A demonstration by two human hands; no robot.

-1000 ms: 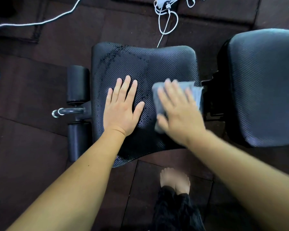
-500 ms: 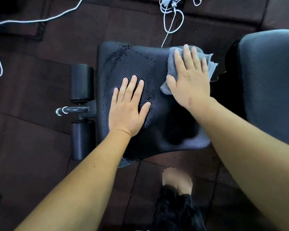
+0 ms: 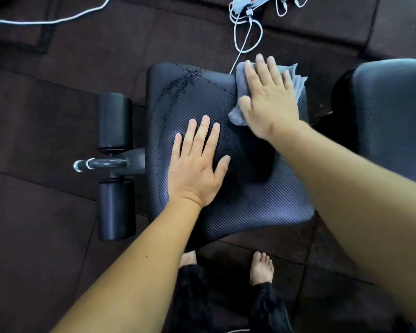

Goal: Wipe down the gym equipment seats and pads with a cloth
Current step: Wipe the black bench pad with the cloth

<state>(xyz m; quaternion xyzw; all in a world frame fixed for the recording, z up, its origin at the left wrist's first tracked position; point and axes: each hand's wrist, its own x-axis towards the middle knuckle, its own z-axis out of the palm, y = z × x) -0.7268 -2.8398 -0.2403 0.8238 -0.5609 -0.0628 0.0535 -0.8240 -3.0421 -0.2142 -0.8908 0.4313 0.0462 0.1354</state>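
A black ribbed bench seat pad (image 3: 262,200) lies below me, with wet droplets across its far left part. My left hand (image 3: 197,164) rests flat on the middle of the pad, fingers spread, holding nothing. My right hand (image 3: 269,97) presses a grey cloth (image 3: 297,78) flat onto the pad's far right corner. The cloth sticks out past my fingertips and beside my thumb. A second black pad (image 3: 394,111), the backrest, sits to the right.
Two black foam rollers (image 3: 114,121) on a metal bar (image 3: 99,163) flank the seat's left side. White cables (image 3: 247,32) and a power strip (image 3: 252,3) lie on the dark floor mats beyond. My bare feet (image 3: 261,267) stand below the seat.
My right hand slid the cloth from the seat's middle right up to its far right corner. The left hand has stayed flat on the pad.
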